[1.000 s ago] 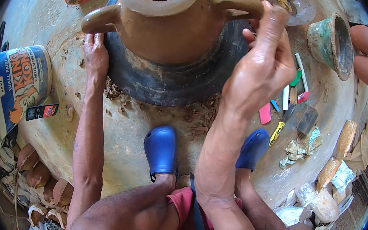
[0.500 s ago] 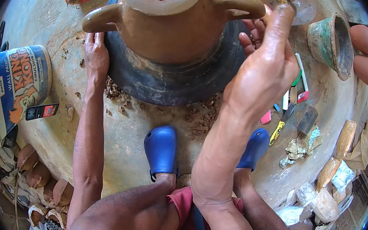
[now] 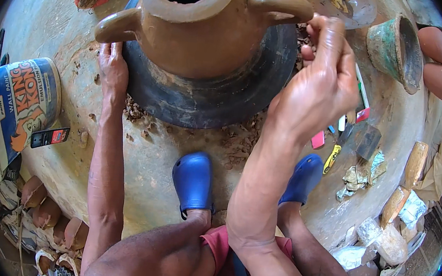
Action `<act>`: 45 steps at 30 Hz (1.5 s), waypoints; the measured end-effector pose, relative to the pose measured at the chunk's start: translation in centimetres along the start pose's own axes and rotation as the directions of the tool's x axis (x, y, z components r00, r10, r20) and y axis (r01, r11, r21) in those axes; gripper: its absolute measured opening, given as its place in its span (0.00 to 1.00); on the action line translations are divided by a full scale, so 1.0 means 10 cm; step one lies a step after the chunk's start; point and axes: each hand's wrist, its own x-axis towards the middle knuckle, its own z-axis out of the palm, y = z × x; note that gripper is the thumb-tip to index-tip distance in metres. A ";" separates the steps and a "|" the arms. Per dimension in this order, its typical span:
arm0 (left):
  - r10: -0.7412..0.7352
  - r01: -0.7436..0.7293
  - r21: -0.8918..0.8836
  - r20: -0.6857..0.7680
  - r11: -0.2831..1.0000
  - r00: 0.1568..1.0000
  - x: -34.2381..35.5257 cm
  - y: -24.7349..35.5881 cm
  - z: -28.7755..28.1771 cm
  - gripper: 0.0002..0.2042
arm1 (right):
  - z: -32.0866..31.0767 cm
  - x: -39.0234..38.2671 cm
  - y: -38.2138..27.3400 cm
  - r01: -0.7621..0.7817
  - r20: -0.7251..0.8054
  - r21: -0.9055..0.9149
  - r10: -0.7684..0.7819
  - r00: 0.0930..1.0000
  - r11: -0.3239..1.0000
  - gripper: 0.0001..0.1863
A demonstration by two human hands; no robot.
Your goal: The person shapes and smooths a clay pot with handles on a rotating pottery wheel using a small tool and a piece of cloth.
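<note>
A brown clay pot with a wide flat rim and two looped handles stands on a dark round turntable. My left hand lies against the turntable's left edge, fingers stretched forward. The pot's left handle hides its fingertips. At the outer end of the right handle, my right hand is raised with its fingers curled and drawn together. Its fingertips are close to the handle; whether they touch it or hold anything small is hidden.
Clay scraps lie around the turntable. A paint bucket and phone are on the left. To the right are a yellow cutter knife, a dark block, a green-stained pot and reddish pots.
My right hand has shifted slightly down, its fingers more drawn in at the handle's end. The pot appears a little further left and higher. My left hand stays by the turntable.
</note>
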 end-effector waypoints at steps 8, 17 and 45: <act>0.042 -0.042 -0.013 0.009 0.999 0.999 0.08 -0.14 0.02 0.22 | 0.11 -0.09 -0.08 -0.254 0.059 0.071 0.250 0.966 0.965 0.17; 0.049 -0.050 0.029 0.016 0.998 0.999 0.12 -0.33 -0.02 0.22 | 0.04 -0.15 0.12 -0.011 -0.078 -0.005 0.011 0.997 1.000 0.18; -0.234 0.228 -0.224 0.000 0.948 0.972 -0.01 0.03 0.03 0.22 | 0.16 0.00 0.12 -0.411 0.027 0.329 0.426 0.904 0.850 0.17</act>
